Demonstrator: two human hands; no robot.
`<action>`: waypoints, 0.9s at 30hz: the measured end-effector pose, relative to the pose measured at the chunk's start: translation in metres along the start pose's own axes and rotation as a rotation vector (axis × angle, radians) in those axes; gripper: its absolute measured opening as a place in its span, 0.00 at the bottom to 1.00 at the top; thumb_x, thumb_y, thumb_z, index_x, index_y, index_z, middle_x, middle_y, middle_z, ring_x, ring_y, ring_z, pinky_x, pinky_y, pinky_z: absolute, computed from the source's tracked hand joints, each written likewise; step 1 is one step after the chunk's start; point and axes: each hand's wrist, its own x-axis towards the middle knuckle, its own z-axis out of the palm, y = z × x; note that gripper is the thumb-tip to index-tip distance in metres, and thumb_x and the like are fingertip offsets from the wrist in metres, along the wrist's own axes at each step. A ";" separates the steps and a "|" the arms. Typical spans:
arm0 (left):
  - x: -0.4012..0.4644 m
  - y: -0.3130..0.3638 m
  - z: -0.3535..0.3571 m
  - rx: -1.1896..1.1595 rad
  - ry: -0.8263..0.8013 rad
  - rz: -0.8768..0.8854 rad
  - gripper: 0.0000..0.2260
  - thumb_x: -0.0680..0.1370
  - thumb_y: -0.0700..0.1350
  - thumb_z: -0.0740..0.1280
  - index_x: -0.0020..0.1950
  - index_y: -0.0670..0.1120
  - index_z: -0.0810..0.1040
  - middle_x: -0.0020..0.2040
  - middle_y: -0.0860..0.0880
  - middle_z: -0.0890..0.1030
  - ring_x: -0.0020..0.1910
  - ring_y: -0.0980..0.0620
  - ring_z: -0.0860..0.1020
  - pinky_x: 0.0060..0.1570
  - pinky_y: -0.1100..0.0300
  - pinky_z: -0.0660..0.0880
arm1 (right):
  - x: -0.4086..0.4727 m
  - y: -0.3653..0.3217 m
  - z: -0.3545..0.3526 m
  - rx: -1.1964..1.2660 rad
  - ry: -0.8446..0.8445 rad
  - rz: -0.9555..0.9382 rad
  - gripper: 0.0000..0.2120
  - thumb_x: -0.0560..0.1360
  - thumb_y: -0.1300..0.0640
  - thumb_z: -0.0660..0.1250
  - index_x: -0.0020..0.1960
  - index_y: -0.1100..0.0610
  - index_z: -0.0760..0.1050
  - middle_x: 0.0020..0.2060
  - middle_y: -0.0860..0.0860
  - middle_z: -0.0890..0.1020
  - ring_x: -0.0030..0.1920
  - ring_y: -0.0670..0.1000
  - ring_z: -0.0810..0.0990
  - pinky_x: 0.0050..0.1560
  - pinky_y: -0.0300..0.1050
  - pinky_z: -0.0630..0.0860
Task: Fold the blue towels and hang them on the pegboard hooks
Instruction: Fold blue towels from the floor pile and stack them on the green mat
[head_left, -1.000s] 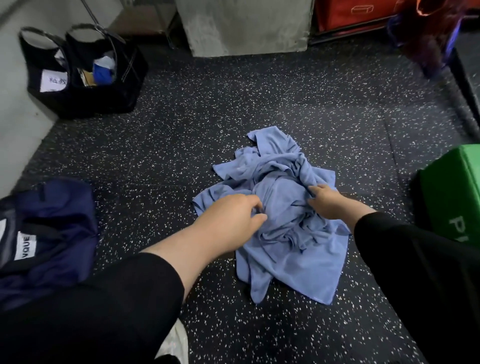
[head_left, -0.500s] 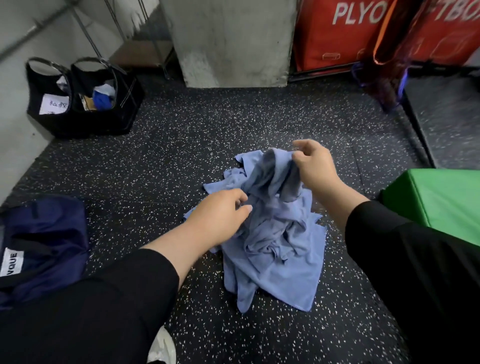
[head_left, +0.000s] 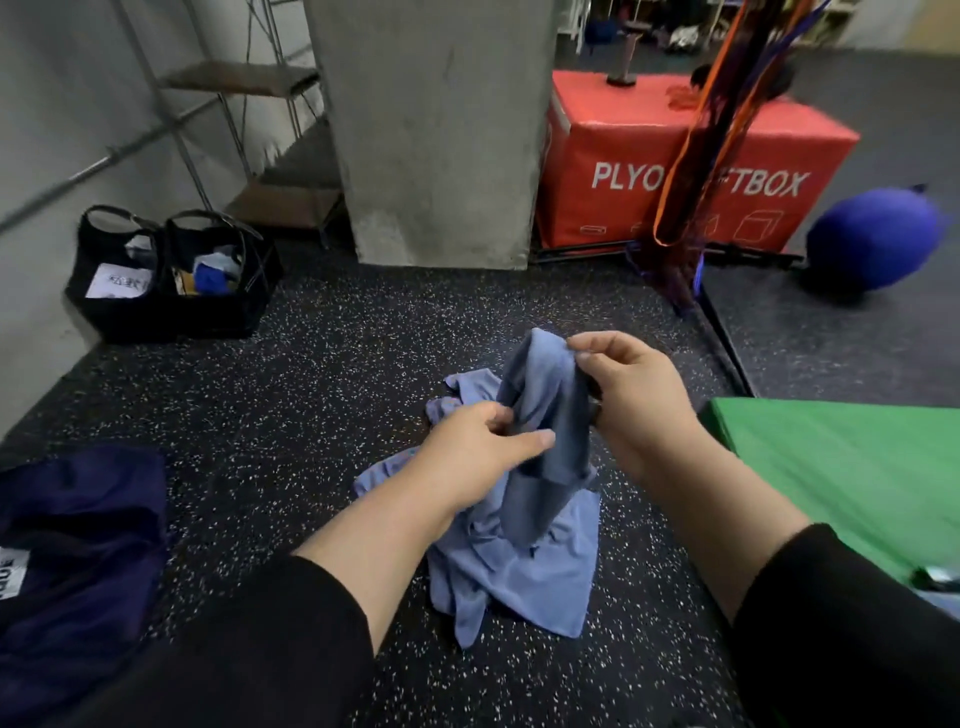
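Observation:
A crumpled pile of blue towels (head_left: 524, 577) lies on the black speckled floor in front of me. One blue towel (head_left: 550, 415) is lifted out of the pile and hangs in folds. My right hand (head_left: 634, 400) pinches its top edge between thumb and fingers. My left hand (head_left: 478, 452) grips the same towel lower down on its left side, thumb stretched across the cloth. No pegboard or hooks are in view.
A concrete pillar (head_left: 431, 130) stands ahead, a red plyo box (head_left: 675, 171) to its right. Two black bags (head_left: 171, 275) sit at far left below a metal shelf. A navy bag (head_left: 78, 561) lies near left, a green box (head_left: 852, 467) near right, a blue ball (head_left: 878, 244) beyond.
My right hand has pulled one towel up out of the pile. My left hand rose from the pile and took hold of it. My head tilted up, showing more of the room.

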 end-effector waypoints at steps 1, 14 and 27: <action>-0.004 -0.002 0.005 0.020 -0.035 0.000 0.15 0.74 0.55 0.75 0.54 0.46 0.82 0.50 0.50 0.86 0.53 0.51 0.83 0.58 0.50 0.77 | -0.006 0.000 0.000 0.019 0.021 0.009 0.15 0.80 0.64 0.63 0.41 0.50 0.82 0.37 0.54 0.77 0.41 0.53 0.71 0.37 0.45 0.69; 0.007 0.005 -0.027 -0.199 0.120 0.127 0.11 0.81 0.46 0.69 0.42 0.41 0.81 0.32 0.45 0.76 0.34 0.51 0.73 0.37 0.58 0.76 | -0.014 0.023 -0.028 -0.442 0.003 0.003 0.07 0.76 0.59 0.73 0.53 0.52 0.80 0.43 0.57 0.85 0.39 0.52 0.82 0.48 0.61 0.81; 0.024 0.021 -0.021 0.004 0.076 0.246 0.24 0.82 0.59 0.60 0.43 0.37 0.72 0.36 0.50 0.72 0.36 0.55 0.68 0.39 0.48 0.72 | -0.017 0.009 -0.003 -0.314 -0.472 -0.139 0.11 0.79 0.62 0.70 0.60 0.53 0.79 0.48 0.49 0.86 0.50 0.45 0.83 0.55 0.43 0.78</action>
